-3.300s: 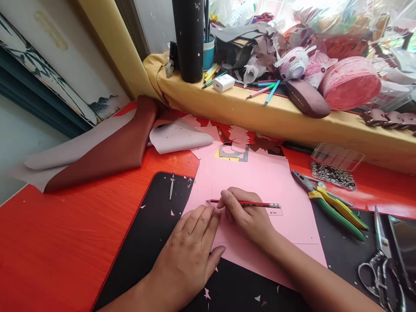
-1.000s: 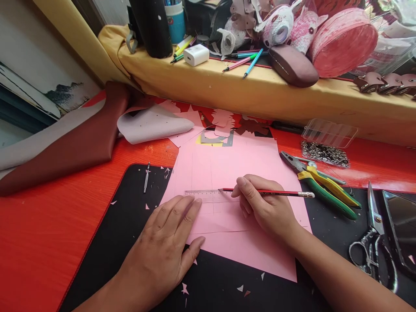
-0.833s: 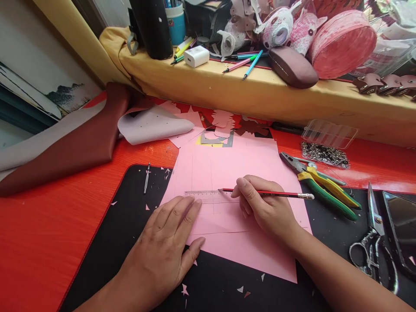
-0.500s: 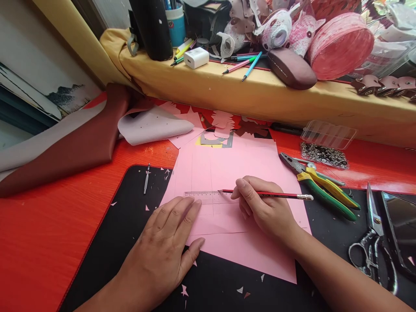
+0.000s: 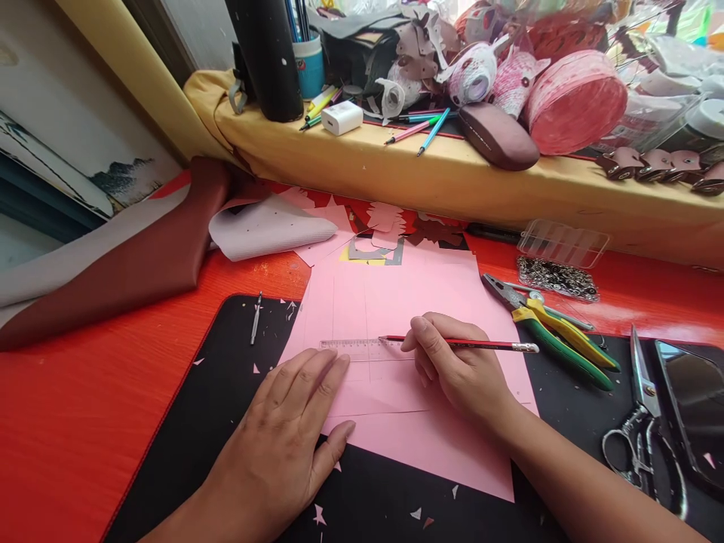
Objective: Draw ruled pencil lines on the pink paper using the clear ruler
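A pink sheet [image 5: 418,294] with thin ruled lines lies on a black mat [image 5: 209,422]. My left hand [image 5: 288,422] rests flat on its left side, fingers stretched out, fingertips on the lower left part of a clear ruler [image 5: 354,348]. Pinched in my right hand [image 5: 458,366] is a red-and-black pencil [image 5: 486,345], held nearly level with its eraser end to the right. The pencil's tip meets the ruler's upper edge. The right end of the ruler is hidden behind my right hand.
Right of the sheet lie pliers [image 5: 554,332], scissors [image 5: 642,422] and a phone [image 5: 693,407]. Behind them is a clear box of small metal parts [image 5: 557,277]. A silver pen-like tool [image 5: 256,318] lies at left, near rolled brown material [image 5: 170,249]. A cluttered ledge [image 5: 362,166] runs behind.
The whole view has shifted slightly, so things on the table and ledge sit a little lower in the picture. Both hands, ruler and pencil keep about the same places on the sheet.
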A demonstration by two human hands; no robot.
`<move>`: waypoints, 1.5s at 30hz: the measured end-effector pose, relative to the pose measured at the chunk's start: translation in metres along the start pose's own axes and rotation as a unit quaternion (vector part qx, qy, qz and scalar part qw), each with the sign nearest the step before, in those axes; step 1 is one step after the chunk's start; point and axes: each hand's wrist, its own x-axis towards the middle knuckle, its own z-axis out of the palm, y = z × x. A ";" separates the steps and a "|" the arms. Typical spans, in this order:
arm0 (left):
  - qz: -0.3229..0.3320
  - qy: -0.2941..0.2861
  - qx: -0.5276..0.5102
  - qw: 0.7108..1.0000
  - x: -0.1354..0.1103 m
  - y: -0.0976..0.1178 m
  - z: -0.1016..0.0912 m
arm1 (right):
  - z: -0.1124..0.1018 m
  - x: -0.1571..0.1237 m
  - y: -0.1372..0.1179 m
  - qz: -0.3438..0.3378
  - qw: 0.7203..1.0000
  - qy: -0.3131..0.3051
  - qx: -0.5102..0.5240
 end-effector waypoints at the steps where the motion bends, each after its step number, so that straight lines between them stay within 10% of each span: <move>1: 0.001 0.001 0.000 1.000 0.000 0.000 0.000 | 0.000 0.000 0.000 0.003 1.000 0.000 0.000; 45: -0.003 0.002 0.000 1.000 -0.003 -0.001 0.002 | 0.000 0.000 -0.007 -0.079 0.990 -0.048 -0.103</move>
